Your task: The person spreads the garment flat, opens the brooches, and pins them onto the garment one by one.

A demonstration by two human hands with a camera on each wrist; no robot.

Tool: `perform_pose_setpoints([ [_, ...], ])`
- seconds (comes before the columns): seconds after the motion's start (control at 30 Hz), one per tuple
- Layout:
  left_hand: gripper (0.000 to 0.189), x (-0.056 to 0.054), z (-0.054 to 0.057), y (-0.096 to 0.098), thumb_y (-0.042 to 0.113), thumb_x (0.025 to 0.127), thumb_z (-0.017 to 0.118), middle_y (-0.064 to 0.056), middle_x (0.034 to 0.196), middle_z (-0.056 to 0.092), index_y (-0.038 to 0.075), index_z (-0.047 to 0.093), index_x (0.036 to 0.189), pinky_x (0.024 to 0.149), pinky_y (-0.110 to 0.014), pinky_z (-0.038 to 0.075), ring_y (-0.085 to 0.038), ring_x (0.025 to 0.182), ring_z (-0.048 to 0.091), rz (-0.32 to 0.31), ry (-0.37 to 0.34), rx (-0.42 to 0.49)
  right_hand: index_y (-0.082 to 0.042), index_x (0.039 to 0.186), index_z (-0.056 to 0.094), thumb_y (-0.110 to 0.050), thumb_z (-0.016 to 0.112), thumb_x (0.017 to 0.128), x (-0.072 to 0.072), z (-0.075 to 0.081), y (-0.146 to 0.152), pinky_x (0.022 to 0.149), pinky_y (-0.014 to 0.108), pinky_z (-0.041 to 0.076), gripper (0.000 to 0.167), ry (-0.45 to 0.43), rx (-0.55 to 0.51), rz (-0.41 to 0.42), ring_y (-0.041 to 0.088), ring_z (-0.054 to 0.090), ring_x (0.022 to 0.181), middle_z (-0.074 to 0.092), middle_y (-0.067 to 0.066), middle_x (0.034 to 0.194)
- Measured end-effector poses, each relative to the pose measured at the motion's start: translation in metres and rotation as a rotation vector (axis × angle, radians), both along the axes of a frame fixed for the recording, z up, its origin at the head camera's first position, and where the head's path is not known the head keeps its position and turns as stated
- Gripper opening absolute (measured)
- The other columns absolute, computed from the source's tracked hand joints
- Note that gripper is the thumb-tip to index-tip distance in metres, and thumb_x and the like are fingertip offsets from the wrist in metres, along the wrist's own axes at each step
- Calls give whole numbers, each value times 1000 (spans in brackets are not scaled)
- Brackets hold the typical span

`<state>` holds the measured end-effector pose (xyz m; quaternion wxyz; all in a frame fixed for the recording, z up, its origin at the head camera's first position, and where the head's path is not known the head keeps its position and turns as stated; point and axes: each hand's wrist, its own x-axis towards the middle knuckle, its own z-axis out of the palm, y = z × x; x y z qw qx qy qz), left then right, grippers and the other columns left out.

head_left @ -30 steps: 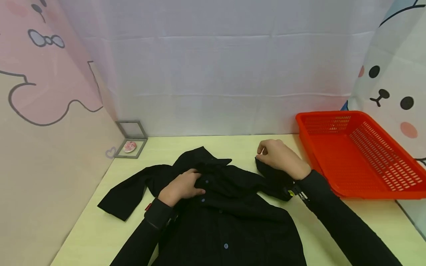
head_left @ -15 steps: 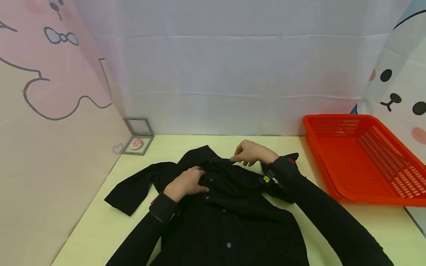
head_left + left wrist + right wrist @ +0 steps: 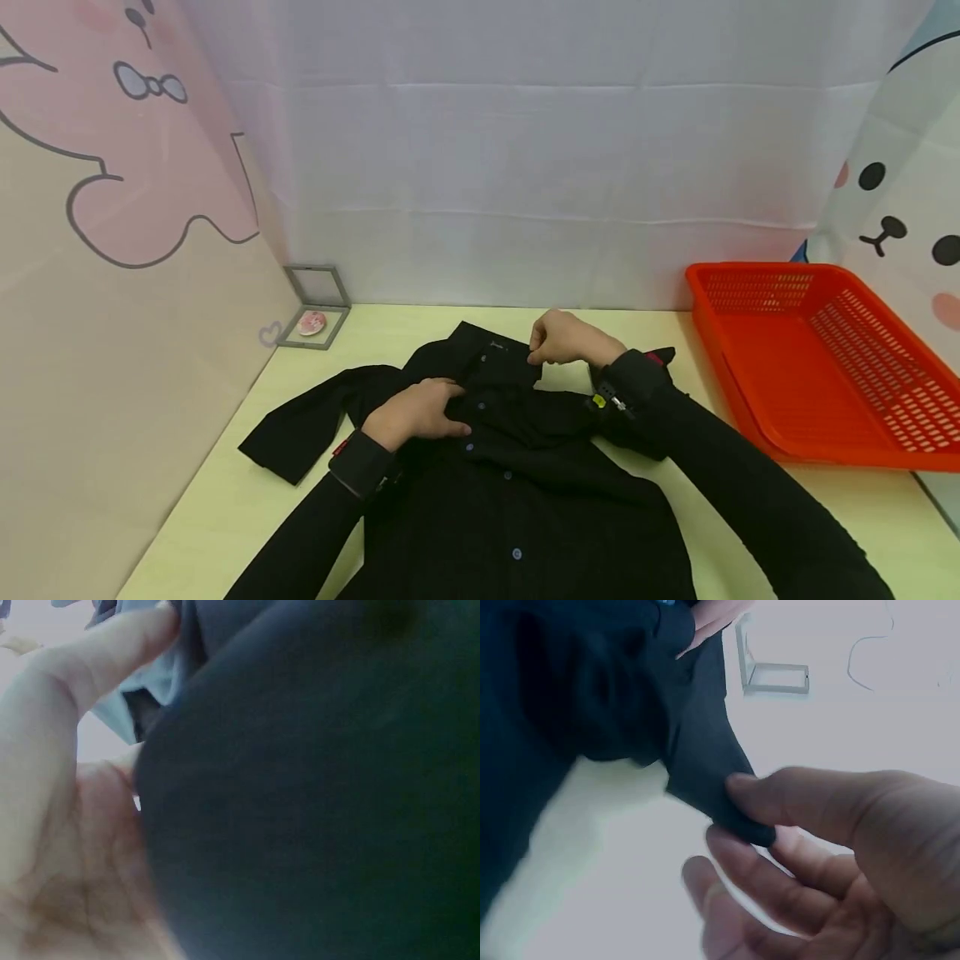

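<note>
A black button-up shirt (image 3: 525, 492) lies front side up, its sleeve (image 3: 300, 429) spread out on the left. My left hand (image 3: 420, 412) rests on its upper chest beside the buttons, thumb spread apart from the fingers. In the left wrist view dark cloth (image 3: 315, 795) covers much of that hand's fingers. At the neck, my right hand (image 3: 568, 337) pinches the corner of the collar (image 3: 502, 354). The right wrist view shows the collar tip (image 3: 720, 769) between thumb and fingers. My right forearm hides part of the other sleeve.
An orange-red plastic basket (image 3: 825, 383) stands to the right on the pale yellow table (image 3: 420, 315). A small grey-framed case (image 3: 315, 327) with a pink-and-white round thing sits open at the back left. White cloth (image 3: 480, 183) hangs behind.
My right hand has moved left from the right sleeve's end to the collar and raised its corner, spreading the collar. The left hand has stayed on the chest. The head view has shifted slightly.
</note>
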<state>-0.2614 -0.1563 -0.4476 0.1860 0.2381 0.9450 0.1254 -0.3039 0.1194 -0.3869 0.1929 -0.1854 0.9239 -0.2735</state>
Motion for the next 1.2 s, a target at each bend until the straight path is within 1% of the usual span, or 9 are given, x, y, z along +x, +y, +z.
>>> perform_pose_setpoints([
  [0.13, 70, -3, 11, 0, 42, 89, 81, -13, 153, 52, 9, 58, 146, 114, -50, 45, -33, 141, 50, 0, 29, -1, -4, 99, 68, -7, 69, 97, 1, 16, 5, 70, 36, 50, 5, 174, 57, 0, 23, 61, 77, 66, 12, 94],
  [0.27, 69, -6, 20, 3, 43, 88, 81, -13, 151, 54, 10, 59, 145, 113, -50, 46, -32, 139, 53, -11, 74, -7, -1, 100, 66, -4, 67, 97, -2, 27, 12, 71, 40, 50, 4, 341, 63, -27, 26, 60, 76, 65, 15, 92],
  [0.37, 69, -5, 24, 5, 44, 89, 81, -13, 151, 54, 10, 59, 145, 112, -50, 47, -32, 138, 53, -18, 93, -10, 1, 99, 67, -2, 67, 96, -8, 29, 17, 72, 42, 51, 3, 473, 35, -58, 28, 61, 76, 66, 17, 91],
  [0.43, 69, -4, 26, 7, 43, 89, 80, -14, 152, 53, 10, 59, 145, 112, -50, 47, -32, 139, 53, -19, 93, -9, 1, 98, 67, -1, 66, 97, -13, 28, 21, 72, 42, 50, 3, 535, 3, -90, 29, 60, 76, 66, 18, 92],
  [0.57, 69, -3, 27, 7, 44, 89, 80, -14, 154, 52, 11, 59, 145, 111, -51, 47, -33, 140, 51, -7, 89, -25, 4, 100, 67, 0, 63, 97, -22, 23, 27, 72, 43, 50, 6, 599, -58, -140, 31, 61, 76, 67, 21, 95],
  [0.7, 71, -4, 24, 5, 45, 88, 80, -15, 158, 46, 13, 57, 147, 111, -55, 47, -35, 142, 49, 27, 64, -70, 4, 102, 68, -1, 64, 97, -31, 17, 30, 74, 45, 52, 8, 587, -50, -164, 34, 63, 80, 67, 23, 98],
  [0.93, 87, -8, 12, -4, 46, 84, 84, -20, 167, 29, 14, 46, 156, 115, -61, 39, -45, 150, 35, 62, -86, -94, 6, 103, 69, 0, 65, 96, -54, -11, 26, 80, 48, 54, 11, 487, 9, -206, 39, 65, 89, 68, 25, 103],
  [1.07, 94, -15, 8, -8, 47, 81, 86, -21, 167, 25, 17, 41, 158, 114, -63, 39, -48, 151, 30, 79, -102, -100, 10, 118, 65, 0, 59, 99, -59, -28, 23, 83, 49, 54, 22, 386, 30, -220, 42, 64, 98, 64, 30, 117],
  [1.2, 95, -23, 6, -18, 48, 81, 86, -21, 167, 25, 17, 40, 158, 113, -65, 39, -48, 151, 30, 84, -84, -87, 12, 140, 51, -4, 57, 102, -56, -38, 23, 95, 52, 53, 42, 291, 59, -188, 47, 59, 118, 55, 34, 137],
])
